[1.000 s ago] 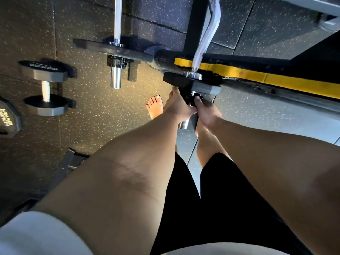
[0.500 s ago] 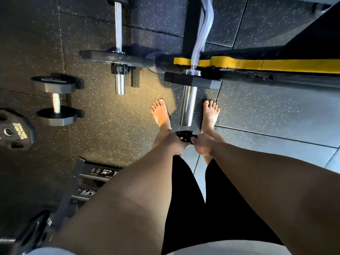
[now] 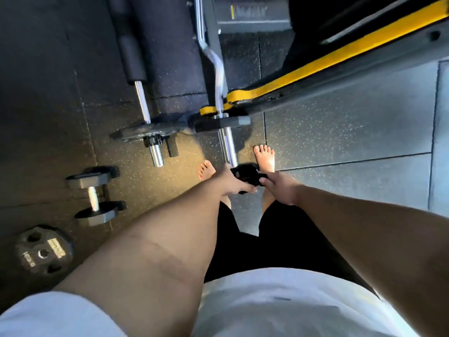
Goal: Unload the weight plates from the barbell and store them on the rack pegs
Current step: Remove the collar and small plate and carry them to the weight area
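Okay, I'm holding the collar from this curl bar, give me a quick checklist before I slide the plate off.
1. collar off the sleeve: ok, left hand and right hand hold it at the sleeve's end.
2. Sleeve bare below the plate: ok.
3. Hands free for the plate: not ok, both grip the collar.
4. Feet out of the drop path: not ok, bare left foot and right foot flank the sleeve's end.
5. Far end of the curl bar supported: cannot tell, out of view.
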